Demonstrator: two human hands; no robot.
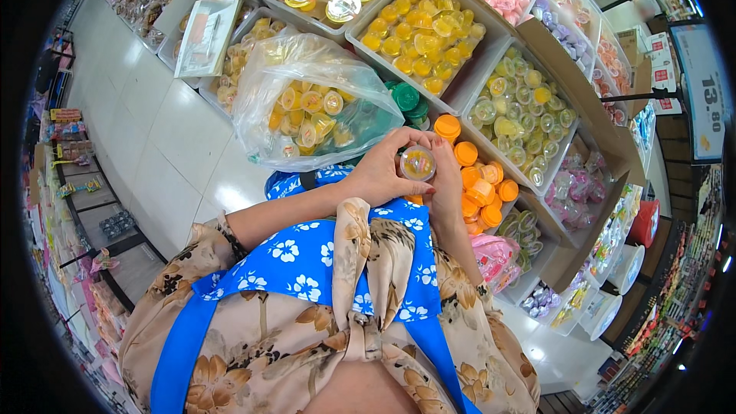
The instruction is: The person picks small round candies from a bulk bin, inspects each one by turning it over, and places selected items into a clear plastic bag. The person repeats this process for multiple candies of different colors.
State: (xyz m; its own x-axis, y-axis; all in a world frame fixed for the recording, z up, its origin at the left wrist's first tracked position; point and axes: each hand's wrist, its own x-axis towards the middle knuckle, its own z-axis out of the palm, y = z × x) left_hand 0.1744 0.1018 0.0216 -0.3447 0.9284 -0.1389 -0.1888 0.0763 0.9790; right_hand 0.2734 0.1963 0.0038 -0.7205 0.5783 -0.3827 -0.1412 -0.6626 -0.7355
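Note:
A small clear plastic jelly cup (417,163) with yellow content is held between my two hands. My left hand (382,167) curls around its left side, thumb below and fingers above. Against its right side rests my right hand (447,184), fingers pointing up and partly hidden. Just left of the hands, an open clear plastic bag (328,66) holds many yellow jelly cups (310,102). Orange-lidded tubs (466,153) lie right beside my right hand, and green-lidded tubs (405,96) show behind the hands.
Plastic bins (460,106) of yellow jelly cups, pale green jelly cups (517,109) and pink-wrapped sweets (575,190) stand ahead and to the right. A notepad with a pen (207,37) lies on the bins at upper left. A low shelf rack (103,201) stands far left, across the tiled floor (172,121).

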